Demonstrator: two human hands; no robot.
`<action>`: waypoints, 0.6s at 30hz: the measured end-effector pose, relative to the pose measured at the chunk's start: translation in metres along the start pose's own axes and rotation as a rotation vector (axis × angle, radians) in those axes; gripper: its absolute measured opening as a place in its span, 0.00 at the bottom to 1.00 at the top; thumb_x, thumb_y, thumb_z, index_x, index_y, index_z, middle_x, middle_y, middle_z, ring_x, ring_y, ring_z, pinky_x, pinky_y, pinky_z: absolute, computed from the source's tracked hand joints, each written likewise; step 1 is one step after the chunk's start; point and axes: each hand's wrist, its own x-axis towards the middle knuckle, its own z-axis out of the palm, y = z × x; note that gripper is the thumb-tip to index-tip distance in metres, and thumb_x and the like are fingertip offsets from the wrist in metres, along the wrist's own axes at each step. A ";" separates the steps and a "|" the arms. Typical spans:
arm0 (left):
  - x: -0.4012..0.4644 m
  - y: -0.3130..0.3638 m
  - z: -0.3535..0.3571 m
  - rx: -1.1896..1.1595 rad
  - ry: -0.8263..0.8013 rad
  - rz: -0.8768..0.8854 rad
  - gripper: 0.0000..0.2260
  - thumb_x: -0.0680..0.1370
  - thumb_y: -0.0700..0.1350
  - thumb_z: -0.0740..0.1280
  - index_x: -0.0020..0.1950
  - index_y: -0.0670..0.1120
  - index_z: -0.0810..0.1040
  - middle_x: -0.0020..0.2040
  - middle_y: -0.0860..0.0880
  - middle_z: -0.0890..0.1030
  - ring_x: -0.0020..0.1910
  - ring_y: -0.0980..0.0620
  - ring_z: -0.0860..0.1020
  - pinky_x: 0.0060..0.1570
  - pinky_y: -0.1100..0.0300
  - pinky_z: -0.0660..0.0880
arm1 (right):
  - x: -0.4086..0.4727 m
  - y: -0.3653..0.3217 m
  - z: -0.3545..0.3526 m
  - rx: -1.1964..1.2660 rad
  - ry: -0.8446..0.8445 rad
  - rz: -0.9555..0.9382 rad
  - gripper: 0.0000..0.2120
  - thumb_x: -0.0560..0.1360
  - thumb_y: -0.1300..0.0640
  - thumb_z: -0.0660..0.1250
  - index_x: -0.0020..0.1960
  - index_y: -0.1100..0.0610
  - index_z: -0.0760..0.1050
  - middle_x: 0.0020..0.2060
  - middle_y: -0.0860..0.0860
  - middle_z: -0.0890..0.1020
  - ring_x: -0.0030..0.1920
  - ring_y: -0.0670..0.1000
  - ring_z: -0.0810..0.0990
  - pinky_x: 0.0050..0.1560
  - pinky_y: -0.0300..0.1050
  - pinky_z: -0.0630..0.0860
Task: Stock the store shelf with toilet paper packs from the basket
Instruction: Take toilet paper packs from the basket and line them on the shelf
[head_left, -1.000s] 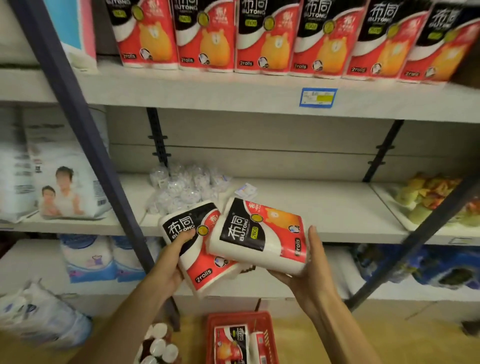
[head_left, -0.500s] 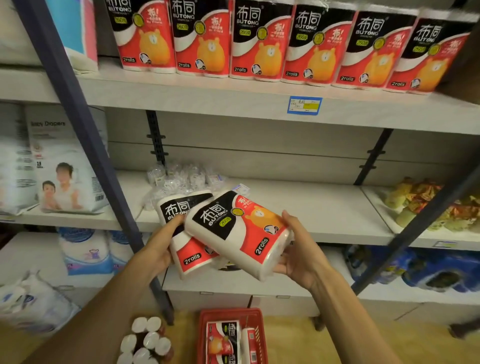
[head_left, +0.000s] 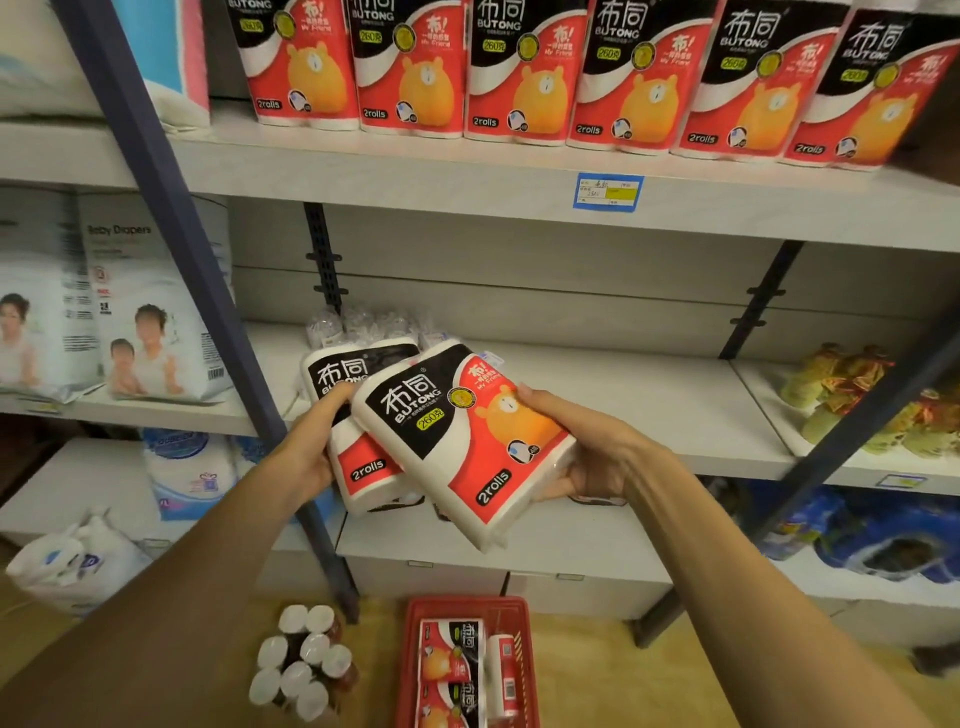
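diaper packs (head_left: 150, 312): far left, mid shelf level, upright, beyond the blue upright post (head_left: 171, 218).
white bag (head_left: 78, 566): low left by the floor.
bottle pack (head_left: 306, 660): on the floor, white caps up, just left of the basket.
my left arm: comes up from bottom left, forearm angled up-right, wrist bent in.
my left hand (head_left: 306, 452): clamped on the left pack (head_left: 358, 441), thumb over its black label, fingers hidden behind it. pack tilted, top leaning left.
small wrapped items (head_left: 363, 325): clear plastic, back of the mid shelf, behind the two packs.
right pack (head_left: 462, 441): lies over the left pack's right edge, touching it, tilted w/ the "2rolls" end down-right. both packs held in the air in front of the mid shelf (head_left: 649, 410), not resting on it.
my right hand (head_left: 587, 457): closed on the right pack's right side, thumb on top across the bear print, fingers curled under.
my right arm: in from bottom right, forearm angled up-left.
basket (head_left: 415, 665): red, on the floor btwn my arms, more packs (head_left: 452, 660) lying inside.
top shelf (head_left: 467, 171): row of same packs (head_left: 530, 73) standing upright side by side, blue/yellow price tag (head_left: 608, 192) on its front edge.
snack bags (head_left: 857, 400): yellow-green, mid level, far right.
blue packs (head_left: 883, 535): bottom shelf, far right.
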 end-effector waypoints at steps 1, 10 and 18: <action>-0.001 0.002 -0.001 -0.002 -0.003 0.006 0.14 0.74 0.53 0.71 0.55 0.47 0.82 0.44 0.44 0.87 0.41 0.44 0.85 0.39 0.48 0.81 | -0.002 -0.003 0.002 -0.037 -0.024 0.002 0.27 0.65 0.38 0.75 0.56 0.54 0.78 0.49 0.57 0.87 0.51 0.58 0.86 0.45 0.58 0.84; -0.022 0.019 -0.012 0.016 -0.106 0.041 0.20 0.72 0.54 0.71 0.61 0.47 0.79 0.46 0.44 0.86 0.43 0.43 0.85 0.50 0.44 0.80 | -0.014 -0.018 0.011 -0.050 -0.050 -0.167 0.22 0.67 0.42 0.73 0.54 0.54 0.79 0.45 0.54 0.87 0.43 0.53 0.86 0.46 0.50 0.82; -0.052 0.093 0.018 -0.017 -0.253 0.196 0.07 0.76 0.50 0.66 0.47 0.47 0.80 0.38 0.47 0.85 0.35 0.48 0.83 0.36 0.56 0.82 | -0.051 -0.043 0.011 0.348 -0.195 -0.356 0.19 0.71 0.57 0.69 0.61 0.58 0.75 0.53 0.58 0.85 0.49 0.57 0.85 0.48 0.57 0.83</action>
